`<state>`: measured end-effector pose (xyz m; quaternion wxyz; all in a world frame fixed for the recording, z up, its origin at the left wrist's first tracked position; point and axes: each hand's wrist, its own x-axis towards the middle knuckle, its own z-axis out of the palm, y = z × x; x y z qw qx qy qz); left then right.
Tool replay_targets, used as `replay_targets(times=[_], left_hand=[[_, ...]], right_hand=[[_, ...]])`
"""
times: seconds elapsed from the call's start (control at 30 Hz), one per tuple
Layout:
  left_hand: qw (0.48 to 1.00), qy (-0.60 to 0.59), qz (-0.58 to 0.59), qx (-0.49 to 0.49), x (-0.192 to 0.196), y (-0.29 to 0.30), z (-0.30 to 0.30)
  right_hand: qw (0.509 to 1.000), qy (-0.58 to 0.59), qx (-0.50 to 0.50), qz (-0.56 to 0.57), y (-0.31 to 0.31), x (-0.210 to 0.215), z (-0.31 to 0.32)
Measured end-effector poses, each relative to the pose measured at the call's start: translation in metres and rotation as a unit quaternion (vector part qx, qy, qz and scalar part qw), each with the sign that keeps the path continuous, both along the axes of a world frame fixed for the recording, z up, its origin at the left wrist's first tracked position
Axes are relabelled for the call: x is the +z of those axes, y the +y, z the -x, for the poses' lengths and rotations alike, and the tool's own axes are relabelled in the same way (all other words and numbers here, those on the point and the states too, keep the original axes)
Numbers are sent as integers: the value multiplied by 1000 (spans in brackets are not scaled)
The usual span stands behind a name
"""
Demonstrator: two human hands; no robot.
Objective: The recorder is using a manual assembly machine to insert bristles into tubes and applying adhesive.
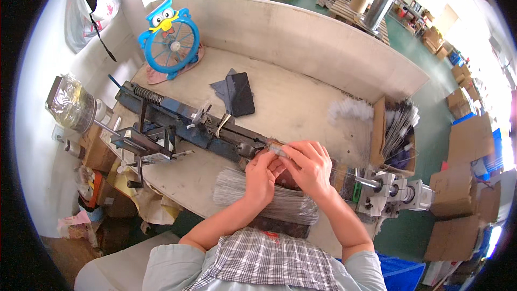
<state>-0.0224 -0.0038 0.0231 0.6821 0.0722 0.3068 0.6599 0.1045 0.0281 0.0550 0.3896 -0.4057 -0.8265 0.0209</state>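
Observation:
My left hand [262, 177] and my right hand [311, 168] meet over the near side of the bench, fingertips almost touching. Between the right thumb and fingers is a small pale, greyish piece [277, 150], too small to name exactly. The left fingers are curled into a pinch, and what they hold is hidden. Just beyond the hands lies the end of a long dark metal bench machine [183, 121] with a spring and clamps. Beneath my wrists rests a bundle of thin silvery wires [231, 186], partly covered by the hands and forearms.
A blue cartoon-shaped fan [173, 43] and a black phone [242, 94] on a grey cloth stand farther back. To the right are a cardboard box [378, 132] of wire brushes, loose white bristles [350, 109] and a metal spindle unit [396, 191]. A low wall [301, 29] edges the bench.

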Motion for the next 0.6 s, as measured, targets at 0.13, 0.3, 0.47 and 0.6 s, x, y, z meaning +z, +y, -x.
replay_targets(times=[0.13, 0.3, 0.47, 0.6], left_hand=[[999, 41, -12, -3, -7, -1, -2], [1000, 27, -6, 5, -4, -1, -3], [1000, 21, -10, -1, -10, 1, -1], [1000, 6, -3, -4, -13, 1, 0]], right_hand=[[1000, -6, -2, -3, -1, 2, 0], [1000, -19, 3, 15, -1, 9, 2], [1000, -9, 9, 20, 2, 7, 5], [1000, -4, 13, 21, 3, 5, 6]])
